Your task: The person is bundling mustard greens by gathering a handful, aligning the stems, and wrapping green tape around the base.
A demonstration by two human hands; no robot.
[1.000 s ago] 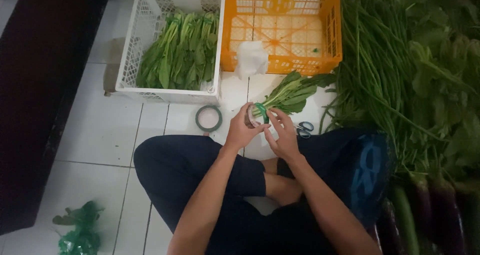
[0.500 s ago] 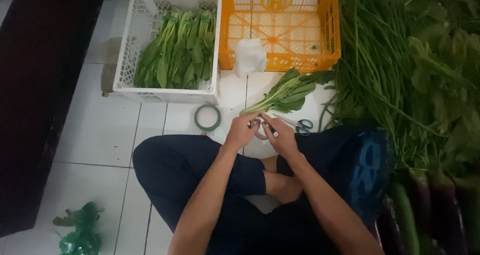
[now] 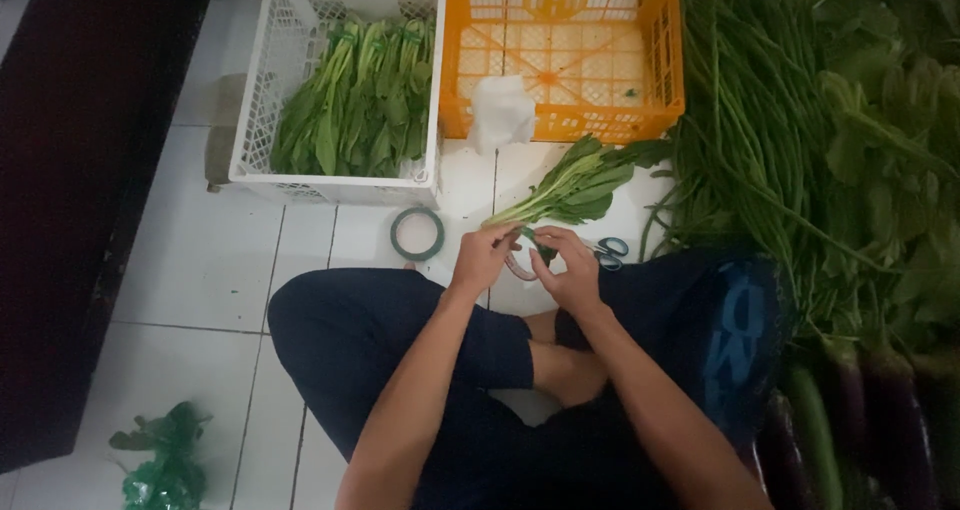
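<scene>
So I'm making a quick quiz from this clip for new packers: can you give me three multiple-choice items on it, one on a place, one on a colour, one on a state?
1. Where does the roll of green tape lie?
A. On the floor tiles in front of the white crate
B. Inside the orange crate
C. On the person's lap

2. What colour is the crate that holds the bundled leafy greens?
A. Orange
B. White
C. Blue

3. What do the left hand and right hand hold?
A. Nothing
B. The scissors
C. The stem end of a bunch of greens

Answers:
1 A: the roll sits on the tiles just below the white crate.
2 B: the greens fill the white crate; the orange crate holds only a white bag.
3 C: both hands close around the stems, while the scissors lie on the floor.
</scene>
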